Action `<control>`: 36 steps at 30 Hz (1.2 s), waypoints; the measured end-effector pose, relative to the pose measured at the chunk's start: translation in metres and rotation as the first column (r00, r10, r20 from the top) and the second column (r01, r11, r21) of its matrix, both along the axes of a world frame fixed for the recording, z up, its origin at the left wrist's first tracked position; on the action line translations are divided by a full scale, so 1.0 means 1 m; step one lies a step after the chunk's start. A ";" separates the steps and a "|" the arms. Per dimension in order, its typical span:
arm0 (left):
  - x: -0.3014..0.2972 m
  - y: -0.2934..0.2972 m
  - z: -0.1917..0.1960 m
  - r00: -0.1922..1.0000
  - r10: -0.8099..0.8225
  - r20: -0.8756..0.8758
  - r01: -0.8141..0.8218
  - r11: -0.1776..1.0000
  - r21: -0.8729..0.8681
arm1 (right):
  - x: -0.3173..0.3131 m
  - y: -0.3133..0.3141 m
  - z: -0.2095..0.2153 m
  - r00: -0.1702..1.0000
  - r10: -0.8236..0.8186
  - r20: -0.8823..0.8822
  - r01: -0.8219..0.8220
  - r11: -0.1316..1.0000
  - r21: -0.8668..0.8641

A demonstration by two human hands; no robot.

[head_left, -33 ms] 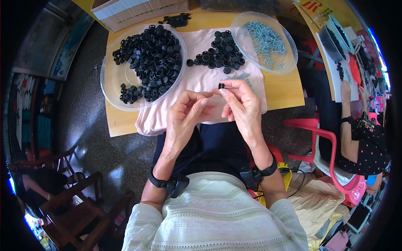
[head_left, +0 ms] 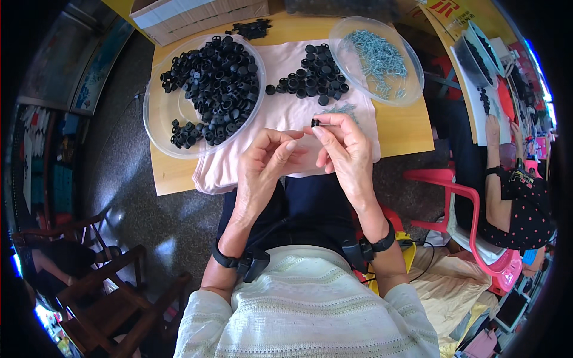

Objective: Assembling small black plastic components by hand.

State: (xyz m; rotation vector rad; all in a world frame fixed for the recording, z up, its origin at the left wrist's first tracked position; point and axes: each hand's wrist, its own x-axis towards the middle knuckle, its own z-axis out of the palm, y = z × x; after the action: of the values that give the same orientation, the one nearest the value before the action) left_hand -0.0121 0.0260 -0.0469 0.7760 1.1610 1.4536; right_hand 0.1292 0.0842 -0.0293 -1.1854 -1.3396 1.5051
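Between thumb and forefinger, my right hand point(head_left: 344, 149) pinches a small round black plastic cap point(head_left: 315, 122) above the near part of a pink cloth point(head_left: 233, 161). Close by on the left, my left hand point(head_left: 265, 164) has its fingers curled, thumb near forefinger; whatever may be between them is too small to make out. Beyond the hands lies a pile of black caps point(head_left: 310, 77) on the cloth. A few small silvery screw-like pieces point(head_left: 343, 111) lie just past my right fingertips, partly hidden.
A clear round tub point(head_left: 156, 134) of black plastic parts stands left, and a clear tray point(head_left: 416, 83) of silvery metal pieces stands right on the wooden table point(head_left: 412, 128). A cardboard box point(head_left: 203, 21) sits behind. At right, a person point(head_left: 513, 203) works near a pink chair point(head_left: 471, 209).
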 end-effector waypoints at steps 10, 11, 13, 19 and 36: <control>0.002 0.006 0.014 0.996 0.065 0.061 -0.068 0.996 0.052 | 0.014 -0.001 -0.002 0.936 0.055 -0.348 -0.141 0.964 -0.227; 0.003 0.006 0.015 0.995 0.059 0.080 -0.064 0.996 0.063 | 0.014 -0.002 -0.001 0.923 0.053 -0.381 -0.164 0.950 -0.265; 0.006 0.006 0.015 0.994 0.051 0.101 -0.058 0.995 0.075 | 0.016 -0.002 -0.001 0.910 0.048 -0.412 -0.186 0.935 -0.302; 0.010 0.004 0.016 0.996 0.057 0.068 -0.060 0.997 0.056 | 0.017 -0.003 0.000 0.871 0.011 -0.492 -0.233 0.890 -0.393; 0.007 -0.002 0.020 0.545 0.444 -0.711 -0.043 0.862 0.505 | 0.014 -0.007 -0.003 0.828 0.124 -0.548 -0.327 0.899 -0.291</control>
State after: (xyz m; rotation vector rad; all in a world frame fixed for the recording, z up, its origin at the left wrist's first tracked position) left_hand -0.0054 0.0241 -0.0271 1.8080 1.7098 1.6649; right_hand 0.1427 0.0769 -0.0325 -0.7500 -0.8636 2.1454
